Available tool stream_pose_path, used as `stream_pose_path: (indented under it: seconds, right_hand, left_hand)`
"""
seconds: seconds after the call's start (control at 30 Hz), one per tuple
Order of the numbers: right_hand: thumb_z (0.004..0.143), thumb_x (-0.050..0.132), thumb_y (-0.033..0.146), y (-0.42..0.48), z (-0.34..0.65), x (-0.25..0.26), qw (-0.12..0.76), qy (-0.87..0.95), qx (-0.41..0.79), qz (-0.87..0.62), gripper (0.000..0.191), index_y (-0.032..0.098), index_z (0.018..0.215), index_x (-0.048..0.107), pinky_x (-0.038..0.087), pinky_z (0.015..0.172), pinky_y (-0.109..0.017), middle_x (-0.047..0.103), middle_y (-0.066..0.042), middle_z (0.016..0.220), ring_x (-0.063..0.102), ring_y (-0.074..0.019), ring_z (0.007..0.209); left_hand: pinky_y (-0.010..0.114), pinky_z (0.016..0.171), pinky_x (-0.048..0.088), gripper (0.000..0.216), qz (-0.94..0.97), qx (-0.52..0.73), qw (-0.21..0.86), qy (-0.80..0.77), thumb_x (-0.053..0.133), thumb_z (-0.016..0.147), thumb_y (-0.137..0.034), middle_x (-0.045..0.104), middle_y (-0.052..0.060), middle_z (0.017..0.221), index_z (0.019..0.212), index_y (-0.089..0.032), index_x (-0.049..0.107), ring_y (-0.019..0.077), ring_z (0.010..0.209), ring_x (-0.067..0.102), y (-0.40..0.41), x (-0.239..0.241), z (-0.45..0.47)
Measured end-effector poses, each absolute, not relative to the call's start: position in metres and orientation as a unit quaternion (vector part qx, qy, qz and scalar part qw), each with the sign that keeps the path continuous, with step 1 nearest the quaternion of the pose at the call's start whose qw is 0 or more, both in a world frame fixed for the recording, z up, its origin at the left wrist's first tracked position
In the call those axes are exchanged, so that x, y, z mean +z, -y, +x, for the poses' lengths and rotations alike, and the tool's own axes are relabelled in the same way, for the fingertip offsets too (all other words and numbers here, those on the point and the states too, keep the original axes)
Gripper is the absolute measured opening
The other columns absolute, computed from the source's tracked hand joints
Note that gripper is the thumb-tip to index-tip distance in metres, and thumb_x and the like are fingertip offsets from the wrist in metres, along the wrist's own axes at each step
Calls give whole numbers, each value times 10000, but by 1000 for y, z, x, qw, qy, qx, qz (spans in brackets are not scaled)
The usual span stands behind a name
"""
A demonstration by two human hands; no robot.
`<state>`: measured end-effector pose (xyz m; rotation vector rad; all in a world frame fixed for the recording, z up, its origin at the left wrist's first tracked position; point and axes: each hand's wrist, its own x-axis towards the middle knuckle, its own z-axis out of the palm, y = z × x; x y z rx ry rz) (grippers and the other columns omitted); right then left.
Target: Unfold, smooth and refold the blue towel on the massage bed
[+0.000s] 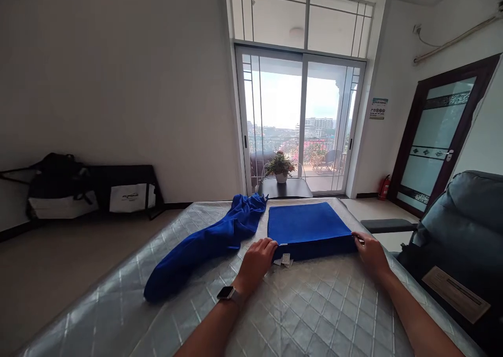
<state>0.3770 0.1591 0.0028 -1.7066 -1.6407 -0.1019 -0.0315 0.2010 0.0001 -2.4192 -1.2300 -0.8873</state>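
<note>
A flat-topped, box-shaped blue fabric piece lies on the quilted silvery mattress; whether it is a cushion or a box I cannot tell. White label tags stick out at its lower front edge. My left hand is closed on its front left corner, fingers over the edge. At the front right corner, my right hand pinches the upper edge between thumb and fingers. To the left lies a long, crumpled blue cloth, touched by neither hand.
A small dark table with a potted plant stands beyond the mattress, before glass sliding doors. A dark armchair is close on the right. Bags rest on a low black bench by the left wall.
</note>
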Motion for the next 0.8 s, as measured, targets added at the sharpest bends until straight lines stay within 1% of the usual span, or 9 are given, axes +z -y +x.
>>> stream_pose_path:
  seconds: [0.07, 0.17, 0.3, 0.37, 0.5, 0.57, 0.63, 0.73, 0.8]
  right_hand:
    - [945, 429, 381, -157, 379, 4, 365, 647, -62, -667, 391, 254, 1183, 711, 521, 970, -382, 716, -59, 1251, 691, -253, 1099]
    - [930, 450, 375, -153, 383, 1, 329, 651, -76, -680, 362, 281, 1166, 708, 541, 918, -381, 710, -35, 1262, 705, -250, 1045]
    - [910, 453, 337, -152, 385, -5, 280, 662, -76, -691, 342, 285, 1122, 716, 550, 881, -377, 722, -41, 1227, 703, -247, 1037]
    - [892, 451, 296, -156, 384, -6, 253, 666, -104, -694, 335, 276, 1090, 721, 535, 918, -382, 721, -56, 1224, 682, -249, 1092]
    - [875, 444, 258, -162, 375, -4, 230, 675, -217, -667, 349, 235, 1092, 717, 475, 1026, -443, 651, -96, 1346, 627, -278, 1187]
    - [890, 429, 273, -163, 371, -5, 236, 681, -252, -646, 367, 222, 1123, 708, 470, 1029, -461, 643, -101, 1354, 630, -288, 1170]
    - [904, 421, 295, -163, 368, -6, 242, 687, -265, -632, 366, 232, 1122, 709, 472, 1018, -466, 662, -93, 1317, 636, -289, 1146]
    - [915, 413, 309, -162, 366, -10, 244, 702, -260, -617, 350, 258, 1078, 719, 483, 987, -453, 694, -79, 1244, 637, -284, 1135]
    - [912, 416, 303, -162, 365, -12, 246, 708, -252, -613, 342, 267, 1057, 723, 493, 962, -446, 705, -76, 1211, 641, -283, 1121]
  left_hand:
    - [364, 876, 500, 215, -850, -297, 137, 412, 442, 1028, -220, 712, 41, 1034, 1056, -241, 654, 202, 936, 648, -201, 1, -34]
    - [359, 880, 504, 220, -863, -293, 122, 392, 441, 1025, -213, 706, 41, 1008, 1021, -238, 659, 198, 940, 647, -197, 2, -35]
    - [351, 884, 508, 233, -869, -275, 113, 394, 446, 1007, -185, 702, 49, 981, 970, -226, 673, 199, 946, 647, -190, 4, -32]
    - [333, 884, 505, 209, -869, -265, 113, 403, 483, 985, -177, 704, 37, 976, 971, -237, 682, 189, 945, 650, -188, 8, -31]
    - [323, 905, 482, 183, -856, -250, 124, 436, 556, 936, -189, 714, 18, 1031, 1025, -272, 693, 184, 980, 651, -194, 23, -47]
    - [361, 947, 457, 212, -829, -252, 137, 479, 543, 938, -202, 707, 42, 1098, 1086, -263, 682, 212, 1041, 635, -201, 34, -68]
    - [419, 973, 432, 222, -789, -254, 153, 539, 560, 922, -218, 689, 87, 1144, 1113, -236, 672, 265, 1102, 609, -208, 44, -98]
    - [467, 915, 440, 137, -723, -244, 161, 625, 643, 853, -254, 692, 133, 1063, 969, -202, 692, 337, 1069, 608, -216, 53, -142]
    - [462, 863, 453, 102, -688, -240, 156, 667, 651, 838, -283, 699, 138, 976, 873, -194, 687, 349, 1010, 623, -219, 54, -163]
